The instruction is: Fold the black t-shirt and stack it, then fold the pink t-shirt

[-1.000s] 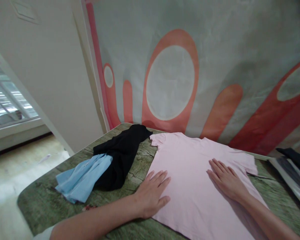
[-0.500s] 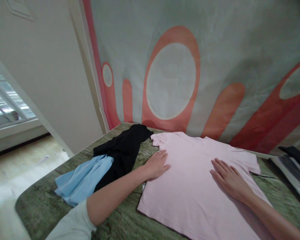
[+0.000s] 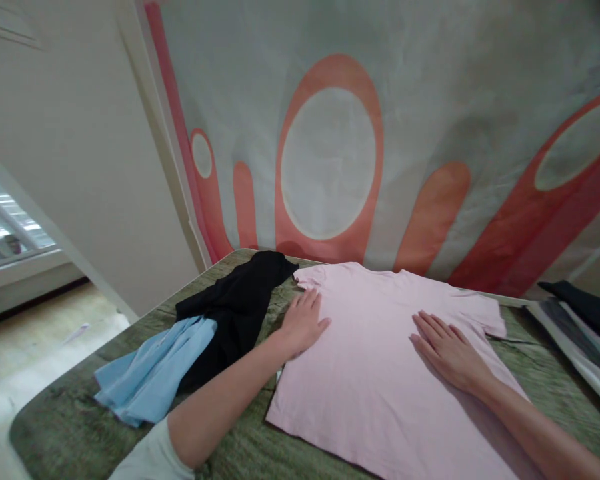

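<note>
A pink T-shirt [image 3: 365,360] lies spread out on the table, its neckline toward the wall and its lower hem running out of the frame at the bottom. My left hand [image 3: 303,323] rests at the shirt's left edge, just below the left sleeve, fingers stretched out. Flat on the right part of the shirt's body is my right hand [image 3: 450,353], its fingers extended and close together. Neither hand grips the cloth. Beyond my left forearm lie a black garment [image 3: 235,300] and a light blue garment [image 3: 157,370], which overlap.
The table [image 3: 70,413] has a green-brown wood-like top and a rounded left corner. Dark and grey folded clothes [image 3: 580,327] are stacked at its right end. Behind it rises a wall [image 3: 420,87] with a red-orange pattern. A window [image 3: 10,217] shows at far left.
The view has turned slightly right, so everything sits a bit further left. My left hand has shifted slightly up along the shirt's edge; my right hand stays on the cloth.
</note>
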`<state>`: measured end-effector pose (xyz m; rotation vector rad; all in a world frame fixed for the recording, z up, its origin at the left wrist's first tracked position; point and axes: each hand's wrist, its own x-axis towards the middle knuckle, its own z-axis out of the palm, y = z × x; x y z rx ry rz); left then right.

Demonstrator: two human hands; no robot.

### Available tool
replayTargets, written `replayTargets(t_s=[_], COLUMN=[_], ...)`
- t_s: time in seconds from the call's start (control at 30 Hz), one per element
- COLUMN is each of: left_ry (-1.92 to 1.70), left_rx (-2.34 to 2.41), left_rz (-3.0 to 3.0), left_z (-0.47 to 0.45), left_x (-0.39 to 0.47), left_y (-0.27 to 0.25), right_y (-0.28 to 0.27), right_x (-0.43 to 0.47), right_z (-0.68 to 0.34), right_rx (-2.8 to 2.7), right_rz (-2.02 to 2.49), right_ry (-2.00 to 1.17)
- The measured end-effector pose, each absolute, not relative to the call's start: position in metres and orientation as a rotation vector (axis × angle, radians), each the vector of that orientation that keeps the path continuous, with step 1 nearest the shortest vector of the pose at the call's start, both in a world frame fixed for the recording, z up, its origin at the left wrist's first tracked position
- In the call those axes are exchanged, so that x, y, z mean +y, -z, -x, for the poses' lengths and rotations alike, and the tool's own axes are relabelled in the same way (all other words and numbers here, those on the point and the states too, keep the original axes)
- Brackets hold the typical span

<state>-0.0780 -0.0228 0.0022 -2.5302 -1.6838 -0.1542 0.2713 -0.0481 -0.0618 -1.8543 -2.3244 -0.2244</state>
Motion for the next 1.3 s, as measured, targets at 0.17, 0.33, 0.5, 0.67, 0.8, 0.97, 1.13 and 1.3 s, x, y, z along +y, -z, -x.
replayTargets(t_s=[0.17, 0.33, 0.5, 0.67, 0.8, 0.97, 1.13, 1.3], left_ry=[0.113, 0.099, 0.117, 0.094, 0.077, 0.048, 0.078, 0.143], left_rx=[-1.588, -1.697, -1.670, -1.652, -1.639, -1.657, -1.644, -1.419], left_rz=[2.673, 2.529, 2.470, 2.495, 2.508, 2.504, 2.459, 2.537], left_z=[0.072, 0.085, 0.084, 0.082, 0.084, 0.084, 0.083, 0.057], left_x=[-0.042, -0.025, -0.016, -0.012, -0.011, -0.012, -0.014, -0.044], left_y=[0.010, 0.010, 0.010, 0.014, 0.015, 0.014, 0.009, -0.008], right_y=[0.065, 0.057, 0.033, 0.016, 0.011, 0.014, 0.017, 0.009], right_x=[-0.046, -0.048, -0.051, -0.075, -0.116, -0.160, -0.186, -0.192], right_z=[-0.274, -0.267, -0.257, -0.241, -0.238, -0.271, -0.296, -0.284], right_rx=[-2.330, -2.294, -2.249, -2.291, -2.450, -2.412, -2.332, -2.308], right_rz=[1.850, 1.899, 1.892, 1.740, 1.605, 1.729, 1.832, 1.808], right_ry=[0.219, 0.131, 0.004, -0.114, -0.231, -0.177, -0.057, 0.028])
